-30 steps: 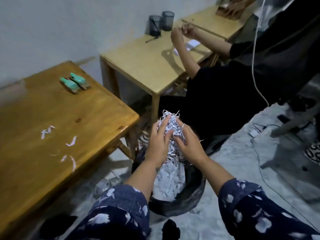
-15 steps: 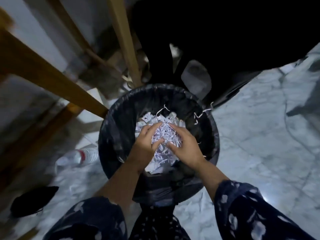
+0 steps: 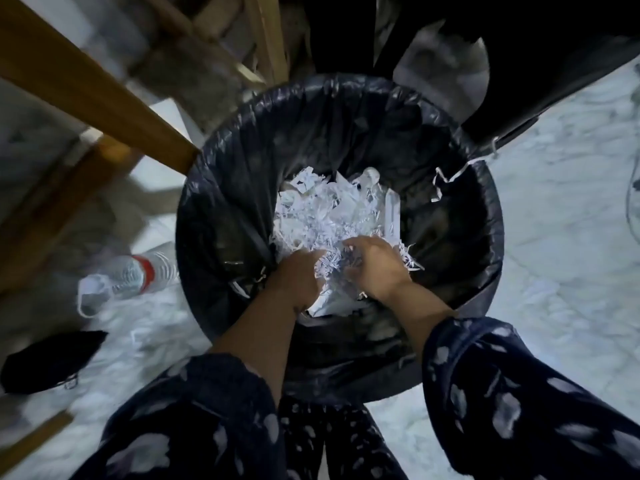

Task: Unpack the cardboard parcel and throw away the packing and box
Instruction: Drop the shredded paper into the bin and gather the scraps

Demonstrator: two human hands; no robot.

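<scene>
Both hands down inside the bin (image 3: pixel 221 216), black liner over the rim, standing on the pale marble floor (image 3: pixel 568 237). Left hand (image 3: pixel 294 275) and right hand (image 3: pixel 375 265) sit side by side at the near edge of the bin's opening, pressed into the shredded paper packing (image 3: pixel 322 216). My fingers curl down into the shreds, a clump of white strips bunched between the two hands; fingertips are buried, so I can't tell how tight the grip is. The rest of the packing fills the middle of the bin, reaching toward its far wall. A clear plastic piece (image 3: pixel 392 216) stands upright in the shreds just past my right hand. One loose paper strip (image 3: pixel 450 174) hangs on the liner at the bin's far right rim. Cardboard box not in view. On the floor left of the bin: a plastic bottle (image 3: pixel 145 268) with a red band lying on its side, a white face mask (image 3: pixel 93 296) touching its near end, a black item (image 3: pixel 48 358) nearer to me. Wooden table leg (image 3: pixel 93 88) slants in from the top left, its end at the bin's left rim. View is motion-blurred at the edges
</scene>
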